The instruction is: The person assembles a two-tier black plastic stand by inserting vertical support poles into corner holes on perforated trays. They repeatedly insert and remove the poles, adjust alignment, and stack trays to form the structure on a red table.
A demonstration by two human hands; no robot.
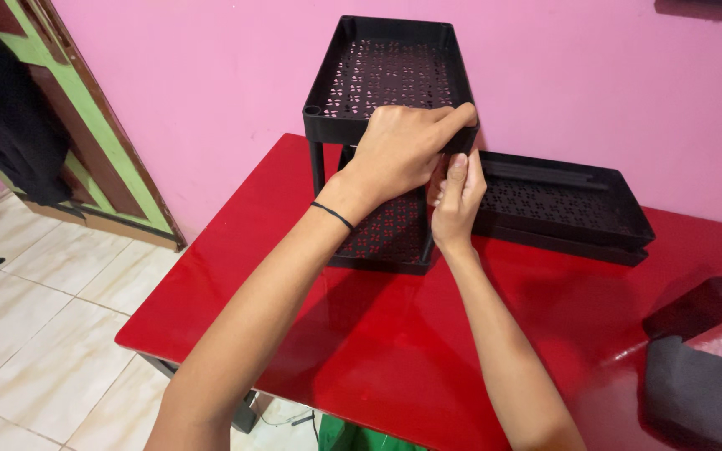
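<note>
At the far side of the red table (394, 351), the left hand (403, 146) grips the upper black tray (390, 71)'s near right corner while the right hand (459, 196) pinches the post beneath. Looks like light, stiff perforated plastic, probably a bit wobbly, so I'd hold the solid rim and corners.

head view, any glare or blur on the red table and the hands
Head view: the glossy red table mirrors the arms as dark reflections, with pale glare at its right edge; the left hand and right hand on the black rack are sharp; light is soft and even.

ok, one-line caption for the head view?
Left hand grips upper black tray; right hand at its corner post, on red table.
</note>
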